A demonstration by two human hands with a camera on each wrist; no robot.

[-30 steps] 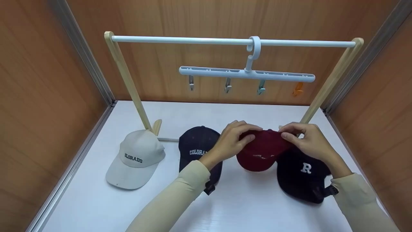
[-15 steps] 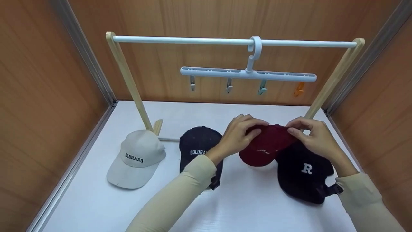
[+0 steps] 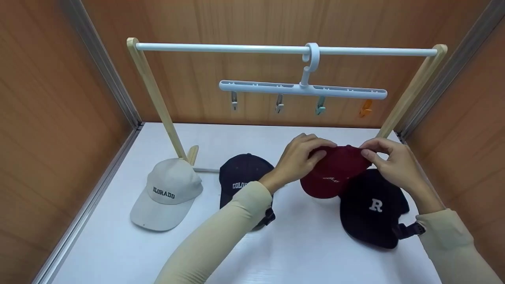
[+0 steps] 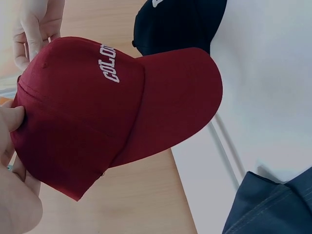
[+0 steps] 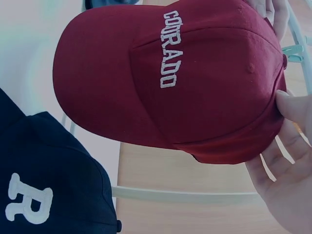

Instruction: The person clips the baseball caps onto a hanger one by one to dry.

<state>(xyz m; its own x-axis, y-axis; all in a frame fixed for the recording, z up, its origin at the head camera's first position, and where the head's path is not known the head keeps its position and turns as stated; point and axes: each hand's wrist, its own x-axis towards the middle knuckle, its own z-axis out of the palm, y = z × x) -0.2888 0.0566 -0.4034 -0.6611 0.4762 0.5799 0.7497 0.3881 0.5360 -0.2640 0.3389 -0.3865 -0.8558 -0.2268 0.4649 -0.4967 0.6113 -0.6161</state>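
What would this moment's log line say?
left hand: holds red cap | right hand: holds red cap | three other caps: on table | hanger: on bar | four clips: hold no cap

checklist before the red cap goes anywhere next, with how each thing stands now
1. Both left hand and right hand pinching the red cap: ok.
2. The hanger hooked over the rail: ok.
3. The clips holding no caps: ok.
4. The clips open: cannot tell, too small.
5. Gap between the red cap and the R cap: ok, seen in the right wrist view.
6. Left sleeve clear of the navy cap: cannot tell, it covers part of it in the head view.
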